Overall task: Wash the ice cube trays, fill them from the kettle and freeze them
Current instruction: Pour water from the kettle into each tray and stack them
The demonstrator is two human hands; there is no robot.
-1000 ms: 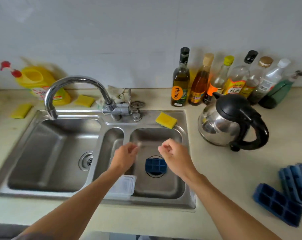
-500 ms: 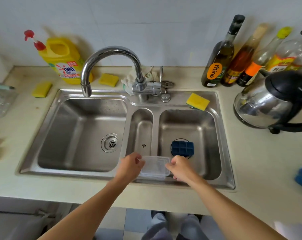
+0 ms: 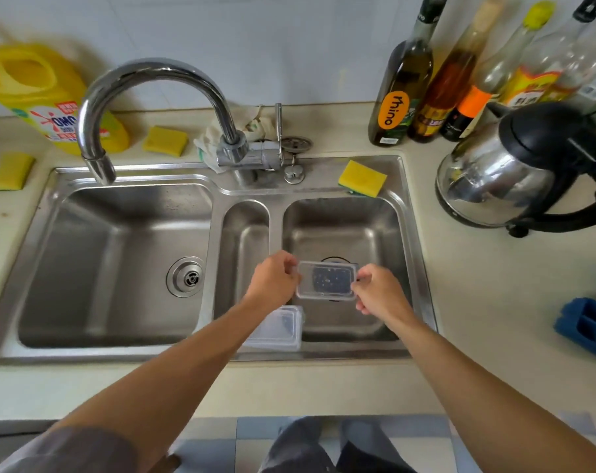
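Two hands are being used on one clear plastic lid (image 3: 306,283): its left edge is being pinched by the left hand (image 3: 272,283), its right edge by the right hand (image 3: 380,295). It is being held level over the right basin of the sink (image 3: 403,180), directly above a blue ice cube tray (image 3: 331,278) that is being seen through it at the drain. Further clear lids (image 3: 279,327) are being propped by the basin's front wall, and another blue tray (image 3: 586,327) is being borne by the counter (image 3: 477,302) below the kettle (image 3: 515,172).
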